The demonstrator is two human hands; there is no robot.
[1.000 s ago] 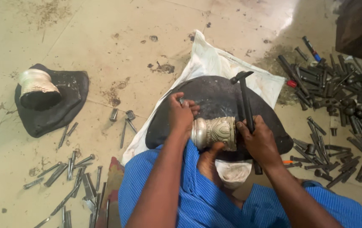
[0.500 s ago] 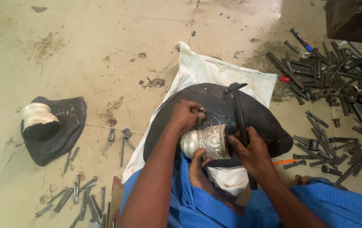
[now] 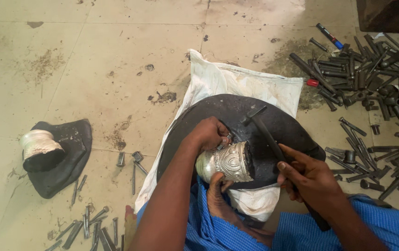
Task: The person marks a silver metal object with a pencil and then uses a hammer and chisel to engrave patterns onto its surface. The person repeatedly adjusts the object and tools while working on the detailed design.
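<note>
Two hands working on black pitch pad (image 3: 218, 109) over white cloth (image 3: 222, 79), tiled floor. Left hand (image 3: 209, 134) pinches small punch against embossed silver cup (image 3: 227, 162) mid-pad; right hand (image 3: 309, 179) grips hammer (image 3: 264, 132). Punch pile (image 3: 371, 69) beyond pad.

I see my left hand (image 3: 207, 133) pressing a small punch (image 3: 225, 141) onto the embossed silver metal cup (image 3: 226, 163), my right hand (image 3: 307, 179) gripping a dark hammer (image 3: 267, 135)

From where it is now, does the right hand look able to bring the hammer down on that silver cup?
Probably yes: the right hand grips the hammer beside the silver cup, with nothing between.
</note>
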